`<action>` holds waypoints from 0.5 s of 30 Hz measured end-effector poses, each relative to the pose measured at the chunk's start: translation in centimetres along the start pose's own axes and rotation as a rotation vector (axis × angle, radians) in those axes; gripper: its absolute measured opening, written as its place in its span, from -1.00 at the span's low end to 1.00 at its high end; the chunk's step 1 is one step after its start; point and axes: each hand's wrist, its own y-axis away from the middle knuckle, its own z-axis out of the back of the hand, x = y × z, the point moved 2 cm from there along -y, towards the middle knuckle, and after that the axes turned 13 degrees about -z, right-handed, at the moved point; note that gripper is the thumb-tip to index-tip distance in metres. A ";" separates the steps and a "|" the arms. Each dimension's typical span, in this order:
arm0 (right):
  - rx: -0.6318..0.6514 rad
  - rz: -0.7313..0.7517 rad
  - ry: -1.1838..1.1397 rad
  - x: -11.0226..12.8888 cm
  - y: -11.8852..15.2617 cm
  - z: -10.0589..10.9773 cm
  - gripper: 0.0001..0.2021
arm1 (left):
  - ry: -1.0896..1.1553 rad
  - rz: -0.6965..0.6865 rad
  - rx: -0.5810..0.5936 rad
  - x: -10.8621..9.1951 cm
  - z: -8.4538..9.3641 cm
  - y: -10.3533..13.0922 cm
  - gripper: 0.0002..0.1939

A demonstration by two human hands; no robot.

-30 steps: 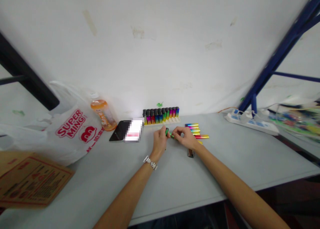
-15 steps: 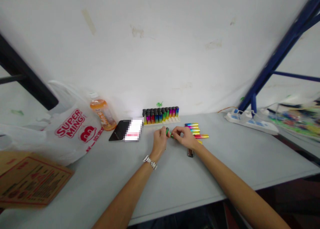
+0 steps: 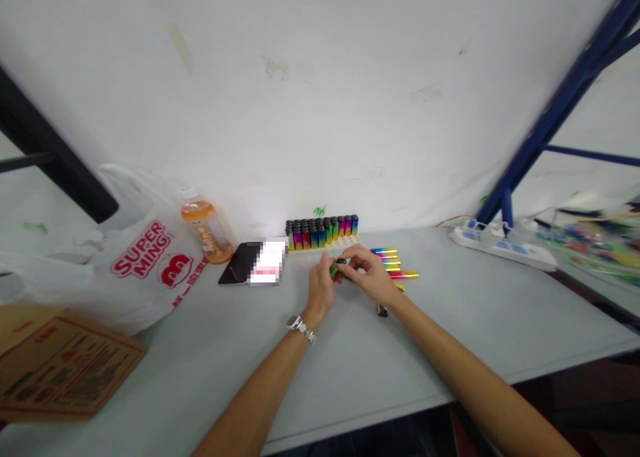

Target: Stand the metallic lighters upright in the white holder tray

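Observation:
My left hand [image 3: 321, 286], with a metal watch on the wrist, is closed around a small green lighter [image 3: 333, 269] with a dark end. My right hand [image 3: 369, 270] pinches at the dark end; its fingertips partly cover it. Just behind my hands, a white rack [image 3: 350, 242] holds several upright lighters [image 3: 320, 234] with shiny coloured bodies and black tops. Beside my right hand lie several shiny metallic coloured pieces [image 3: 393, 266], partly hidden by it. A small dark brown piece [image 3: 383, 310] lies under my right wrist.
A phone [image 3: 243, 264] lies left of the rack, its neighbour blurred out. Further left stand an orange drink bottle [image 3: 207, 234], a white plastic bag [image 3: 145, 264] and a cardboard box [image 3: 70, 364]. A power strip [image 3: 503, 246] sits at right by a blue metal frame [image 3: 530, 144].
The green lighter has turned in my left hand, so a dark end now shows toward the right. My right fingertips have moved slightly up and left onto that end.

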 end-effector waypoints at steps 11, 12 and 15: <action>-0.154 -0.025 -0.080 -0.8 -5.8 3.4 -0.69 | -0.255 -0.125 -0.202 0.6 2.2 -1.3 -0.59; -0.147 -0.026 -0.022 -1.1 -6.7 3.6 -0.70 | -0.250 -0.117 -0.204 0.9 2.3 -1.4 -0.59; -0.122 -0.009 0.150 -1.9 -9.0 3.8 -0.75 | -0.240 -0.110 -0.202 1.5 2.4 -1.5 -0.60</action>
